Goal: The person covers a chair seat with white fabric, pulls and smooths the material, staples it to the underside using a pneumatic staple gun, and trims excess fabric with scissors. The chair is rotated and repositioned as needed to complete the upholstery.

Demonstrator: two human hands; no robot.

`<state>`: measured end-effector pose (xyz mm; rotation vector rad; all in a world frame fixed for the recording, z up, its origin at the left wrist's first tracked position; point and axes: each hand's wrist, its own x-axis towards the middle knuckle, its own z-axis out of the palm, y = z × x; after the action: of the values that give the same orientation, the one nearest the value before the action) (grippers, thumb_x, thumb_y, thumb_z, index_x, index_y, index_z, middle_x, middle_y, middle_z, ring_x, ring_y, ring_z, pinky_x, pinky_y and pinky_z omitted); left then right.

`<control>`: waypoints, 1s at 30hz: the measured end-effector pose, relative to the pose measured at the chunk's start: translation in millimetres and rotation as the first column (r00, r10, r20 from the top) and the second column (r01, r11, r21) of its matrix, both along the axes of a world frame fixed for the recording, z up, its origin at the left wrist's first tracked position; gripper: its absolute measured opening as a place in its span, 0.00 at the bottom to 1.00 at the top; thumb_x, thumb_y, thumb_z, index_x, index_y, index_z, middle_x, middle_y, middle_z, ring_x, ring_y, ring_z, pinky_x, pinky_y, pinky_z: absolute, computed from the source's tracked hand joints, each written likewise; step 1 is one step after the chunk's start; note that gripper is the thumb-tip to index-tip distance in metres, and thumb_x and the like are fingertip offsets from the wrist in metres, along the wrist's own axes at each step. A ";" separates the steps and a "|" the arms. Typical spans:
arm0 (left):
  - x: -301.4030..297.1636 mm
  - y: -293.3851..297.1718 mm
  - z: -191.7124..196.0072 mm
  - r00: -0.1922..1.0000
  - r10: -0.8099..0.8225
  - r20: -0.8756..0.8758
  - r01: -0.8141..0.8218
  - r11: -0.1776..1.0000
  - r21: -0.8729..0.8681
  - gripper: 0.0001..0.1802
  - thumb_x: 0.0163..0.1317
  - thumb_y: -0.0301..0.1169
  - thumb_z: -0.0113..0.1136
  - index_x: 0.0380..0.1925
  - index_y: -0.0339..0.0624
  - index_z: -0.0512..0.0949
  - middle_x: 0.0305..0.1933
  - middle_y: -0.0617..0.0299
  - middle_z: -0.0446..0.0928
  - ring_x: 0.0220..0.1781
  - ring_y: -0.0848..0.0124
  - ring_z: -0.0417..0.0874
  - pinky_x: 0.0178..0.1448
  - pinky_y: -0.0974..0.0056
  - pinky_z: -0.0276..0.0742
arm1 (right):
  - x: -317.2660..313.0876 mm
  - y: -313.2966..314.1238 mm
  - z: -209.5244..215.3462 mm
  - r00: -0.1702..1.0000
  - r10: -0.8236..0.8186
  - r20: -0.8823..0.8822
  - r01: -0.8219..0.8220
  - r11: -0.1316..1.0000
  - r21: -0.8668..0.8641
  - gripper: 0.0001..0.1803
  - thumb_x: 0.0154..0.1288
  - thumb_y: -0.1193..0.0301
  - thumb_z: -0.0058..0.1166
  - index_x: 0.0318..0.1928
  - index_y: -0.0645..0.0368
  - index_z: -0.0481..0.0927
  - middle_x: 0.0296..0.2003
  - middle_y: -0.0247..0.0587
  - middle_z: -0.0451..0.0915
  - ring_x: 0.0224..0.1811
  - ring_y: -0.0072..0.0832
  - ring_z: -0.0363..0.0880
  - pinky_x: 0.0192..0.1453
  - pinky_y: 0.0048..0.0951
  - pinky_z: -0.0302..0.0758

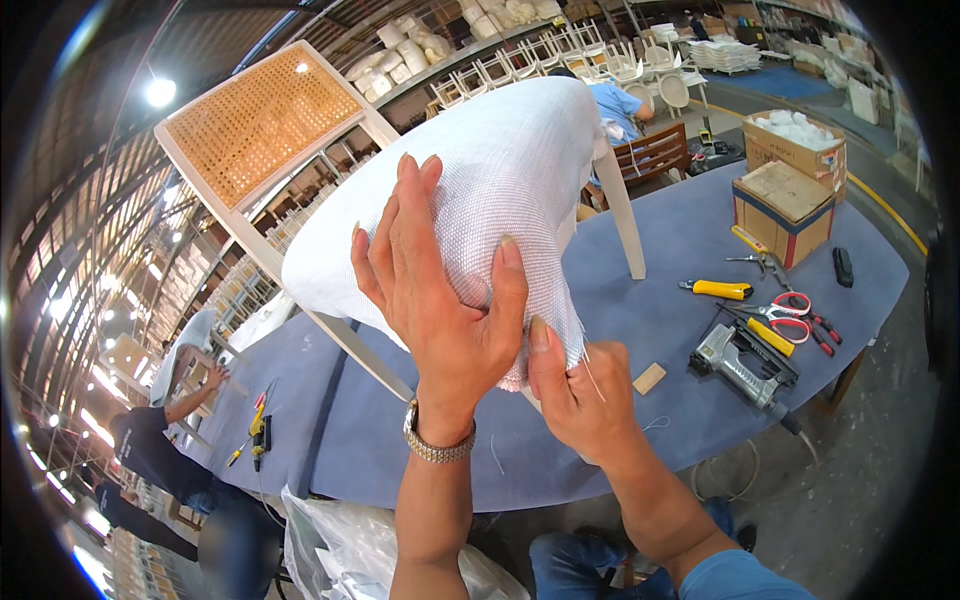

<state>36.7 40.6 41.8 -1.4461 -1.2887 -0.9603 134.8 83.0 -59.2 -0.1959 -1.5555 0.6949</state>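
Observation:
A white chair with a woven cane back lies tilted on a blue-covered table. Its seat is covered in white woven fabric. My left hand lies flat on the fabric near the seat's lower edge, fingers spread and thumb hooked round the edge. My right hand pinches the frayed fabric edge at the seat's lower corner, thumb pressed up against it. A metal watch is on my left wrist.
To the right on the table lie a pneumatic stapler, red-handled scissors, a yellow-handled tool, a small wood block and two cardboard boxes. Clear plastic bags sit below. People work at left and behind the chair.

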 end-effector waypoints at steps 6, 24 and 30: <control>1.7 1.0 -5.9 0.995 -0.097 0.038 0.094 0.993 0.071 0.45 0.60 0.40 0.65 0.73 0.31 0.59 0.73 0.48 0.68 0.76 0.55 0.64 0.81 0.43 0.35 | 0.2 -1.9 1.2 0.998 -0.059 0.014 0.058 0.998 0.026 0.20 0.73 0.69 0.54 0.22 0.65 0.82 0.12 0.53 0.71 0.12 0.50 0.72 0.17 0.42 0.65; 17.9 11.4 -34.3 0.911 -0.290 0.294 0.188 0.925 0.330 0.46 0.57 0.24 0.68 0.73 0.29 0.56 0.74 0.44 0.63 0.79 0.49 0.59 0.81 0.50 0.49 | 19.6 34.0 13.0 0.829 0.547 0.117 -0.543 0.837 -0.071 0.20 0.78 0.68 0.46 0.28 0.63 0.81 0.14 0.36 0.77 0.17 0.26 0.78 0.22 0.30 0.72; 5.8 -3.8 -36.6 0.927 -0.136 0.349 0.037 0.960 0.278 0.52 0.55 0.34 0.74 0.73 0.27 0.53 0.70 0.41 0.65 0.78 0.49 0.59 0.80 0.44 0.50 | 60.9 123.9 68.5 0.417 0.778 0.471 -0.825 0.541 -0.164 0.12 0.63 0.66 0.59 0.36 0.64 0.85 0.22 0.40 0.83 0.23 0.30 0.83 0.31 0.32 0.79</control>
<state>42.5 36.8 5.2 -1.1554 -1.3024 -1.4586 195.7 206.9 9.3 0.5679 -2.1909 1.4161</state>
